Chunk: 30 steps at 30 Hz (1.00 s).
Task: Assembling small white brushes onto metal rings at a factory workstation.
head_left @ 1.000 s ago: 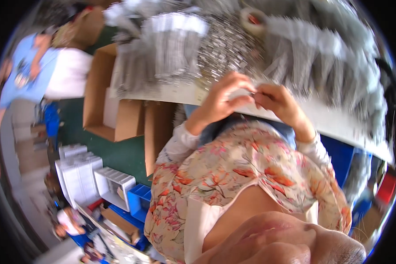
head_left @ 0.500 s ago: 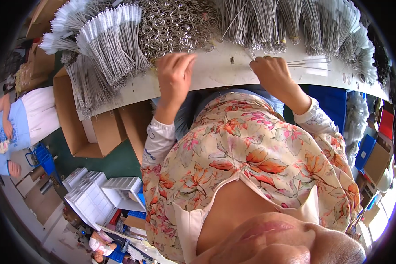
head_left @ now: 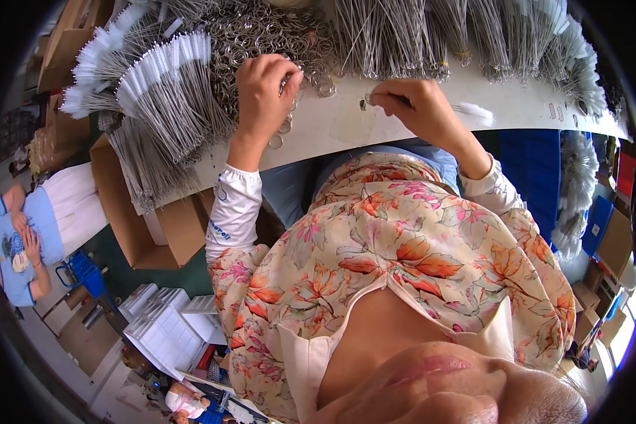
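My left hand is closed at the near edge of a heap of metal split rings, its fingers curled round a few metal rings. Several loose rings lie beside its wrist. Over the white tabletop, my right hand pinches with thumb and forefinger at what looks like the looped wire end of a thin brush. The white bristle end of this brush shows past the hand's other side; most of its wire is hidden behind the palm.
Bundles of wire brushes with white bristles stand left of the rings, and more wire brushes lie along the right. The white table's near edge is before me. An open cardboard box sits below left. A person is at far left.
My left hand has gone up and left into the rings and closed on some. My right hand has shifted slightly left, fingertips now pinched, and the bristle end has come nearer to it.
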### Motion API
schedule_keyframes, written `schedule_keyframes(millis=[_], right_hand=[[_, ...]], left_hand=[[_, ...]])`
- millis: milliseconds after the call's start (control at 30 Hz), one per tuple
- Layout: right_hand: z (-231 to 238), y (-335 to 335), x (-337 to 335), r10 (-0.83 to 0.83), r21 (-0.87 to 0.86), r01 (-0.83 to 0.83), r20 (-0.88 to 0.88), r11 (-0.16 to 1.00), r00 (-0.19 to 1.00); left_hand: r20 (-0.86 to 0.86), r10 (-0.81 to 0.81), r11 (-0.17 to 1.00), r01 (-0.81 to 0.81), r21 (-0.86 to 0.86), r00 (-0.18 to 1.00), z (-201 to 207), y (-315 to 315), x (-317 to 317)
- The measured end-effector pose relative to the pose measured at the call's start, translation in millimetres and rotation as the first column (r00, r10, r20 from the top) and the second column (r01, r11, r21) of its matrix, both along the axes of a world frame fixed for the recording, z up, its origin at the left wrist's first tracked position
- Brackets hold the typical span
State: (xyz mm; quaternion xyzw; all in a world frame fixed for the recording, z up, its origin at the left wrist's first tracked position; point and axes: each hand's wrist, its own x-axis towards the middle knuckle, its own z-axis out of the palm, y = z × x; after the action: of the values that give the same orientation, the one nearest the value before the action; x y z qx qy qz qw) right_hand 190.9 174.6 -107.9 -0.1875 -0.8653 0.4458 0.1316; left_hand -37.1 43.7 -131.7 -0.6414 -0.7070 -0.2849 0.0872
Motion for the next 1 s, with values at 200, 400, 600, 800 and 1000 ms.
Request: schedule_keyframes(millis=[200, 400, 600, 800, 1000], right_hand=[[24, -7, -30, 0.070, -0.181, -0.096, -0.147, 0.979, 0.987], [28, -13, -43, 0.060, -0.379, -0.142, -0.220, 0.914, 0.974], [45, -24, -56, 0.000, -0.327, -0.159, -0.437, 0.931, 0.899], [47, -44, -60, 0.096, -0.028, -0.142, -0.605, 0.989, 0.790], [47, -43, -58, 0.185, 0.249, -0.038, -0.601, 0.968, 0.778]], left_hand=[[0.589, 0.114, 0.986, -0.162, 0.029, 0.800, -1, -2, -14], [0.916, -0.073, 0.968, -0.193, 0.161, 0.394, 36, -9, 16], [0.940, -0.339, 0.910, -0.235, 0.341, 0.049, 56, -10, 52], [0.931, -0.329, 0.905, -0.227, 0.359, 0.159, 56, -14, 62], [0.849, -0.325, 0.922, -0.060, 0.382, 0.416, 78, -34, 57]])
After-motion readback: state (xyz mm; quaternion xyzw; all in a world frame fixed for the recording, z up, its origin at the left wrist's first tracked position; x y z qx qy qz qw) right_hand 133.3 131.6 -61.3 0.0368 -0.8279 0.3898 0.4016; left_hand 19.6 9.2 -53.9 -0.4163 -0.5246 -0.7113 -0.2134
